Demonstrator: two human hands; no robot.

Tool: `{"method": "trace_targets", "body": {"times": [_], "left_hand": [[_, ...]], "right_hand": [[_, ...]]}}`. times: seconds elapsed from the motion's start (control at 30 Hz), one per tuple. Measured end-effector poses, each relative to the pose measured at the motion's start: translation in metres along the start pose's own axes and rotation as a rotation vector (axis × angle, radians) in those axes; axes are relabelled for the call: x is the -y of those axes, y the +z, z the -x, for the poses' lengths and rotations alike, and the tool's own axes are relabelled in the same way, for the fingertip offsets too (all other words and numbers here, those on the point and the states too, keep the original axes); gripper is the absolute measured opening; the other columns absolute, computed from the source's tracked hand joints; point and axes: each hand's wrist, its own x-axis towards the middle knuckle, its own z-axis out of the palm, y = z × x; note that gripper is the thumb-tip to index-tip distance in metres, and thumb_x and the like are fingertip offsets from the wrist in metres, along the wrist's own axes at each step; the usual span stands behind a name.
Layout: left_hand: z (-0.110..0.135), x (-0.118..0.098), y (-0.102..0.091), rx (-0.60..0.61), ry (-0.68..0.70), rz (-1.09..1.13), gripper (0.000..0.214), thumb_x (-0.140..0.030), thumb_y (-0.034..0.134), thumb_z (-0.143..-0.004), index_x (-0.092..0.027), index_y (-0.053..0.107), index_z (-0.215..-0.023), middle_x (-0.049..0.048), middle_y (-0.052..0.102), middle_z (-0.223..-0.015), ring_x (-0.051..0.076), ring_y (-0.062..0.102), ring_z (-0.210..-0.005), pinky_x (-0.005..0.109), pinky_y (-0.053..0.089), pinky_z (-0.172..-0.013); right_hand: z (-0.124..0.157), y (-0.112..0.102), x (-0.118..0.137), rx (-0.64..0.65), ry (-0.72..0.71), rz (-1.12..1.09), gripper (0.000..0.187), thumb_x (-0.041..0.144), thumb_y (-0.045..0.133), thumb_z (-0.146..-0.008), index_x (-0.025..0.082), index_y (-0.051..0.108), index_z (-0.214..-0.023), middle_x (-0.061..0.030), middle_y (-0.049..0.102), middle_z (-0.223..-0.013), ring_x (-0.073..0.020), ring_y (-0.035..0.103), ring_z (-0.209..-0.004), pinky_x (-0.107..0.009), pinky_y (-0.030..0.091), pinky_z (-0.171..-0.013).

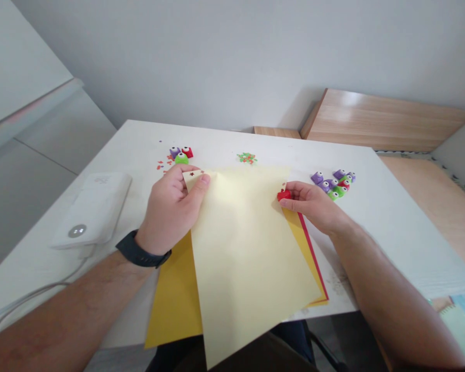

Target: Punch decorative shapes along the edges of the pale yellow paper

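Observation:
A pale yellow sheet of paper (248,248) lies on top of a darker yellow sheet (174,294) and a red sheet (313,253) on the white table (391,217). My left hand (172,209) pinches the pale sheet's far left corner, where a small star-shaped hole shows. My right hand (313,204) is closed on a small red paper punch (283,195) set against the sheet's far right edge.
Several small purple, green and red punches (335,183) cluster right of my right hand; three more (181,154) sit at the far left beside red paper bits. Green and red confetti (247,157) lies behind the paper. A white device (93,209) with a cable rests at left.

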Motion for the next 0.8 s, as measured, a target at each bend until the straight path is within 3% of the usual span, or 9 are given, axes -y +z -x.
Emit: {"method": "trace_targets", "body": {"times": [0.27, 0.57, 0.8], "left_hand": [[-0.0005, 0.0009, 0.0006, 0.015, 0.002, 0.057, 0.027, -0.042, 0.073, -0.095, -0.022, 0.063, -0.110, -0.0005, 0.068, -0.082, 0.016, 0.064, -0.068, 0.029, 0.050, -0.060], [0.0011, -0.0005, -0.0007, -0.001, -0.009, 0.021, 0.030, -0.045, 0.073, -0.095, -0.022, 0.064, -0.111, 0.0009, 0.070, -0.085, 0.018, 0.067, -0.073, 0.030, 0.050, -0.062], [-0.0003, -0.0021, 0.0003, -0.006, 0.003, 0.015, 0.029, -0.045, 0.073, -0.095, -0.021, 0.064, -0.110, 0.0008, 0.070, -0.085, 0.017, 0.066, -0.073, 0.030, 0.051, -0.064]], "right_hand": [[-0.0012, -0.0002, 0.0001, -0.027, -0.024, 0.056, 0.036, 0.033, 0.095, -0.067, 0.021, 0.074, -0.093, -0.0005, 0.075, -0.090, -0.0163, 0.067, -0.081, -0.033, 0.053, -0.081], [0.0019, -0.0020, 0.0018, 0.012, -0.013, 0.042, 0.034, 0.038, 0.090, -0.076, 0.023, 0.077, -0.104, -0.0036, 0.079, -0.104, -0.0208, 0.072, -0.091, -0.036, 0.056, -0.087], [0.0001, -0.0013, -0.0011, -0.029, -0.015, -0.001, 0.040, 0.041, 0.091, -0.076, 0.023, 0.075, -0.108, -0.0047, 0.079, -0.107, -0.0205, 0.072, -0.093, -0.038, 0.056, -0.091]]}}
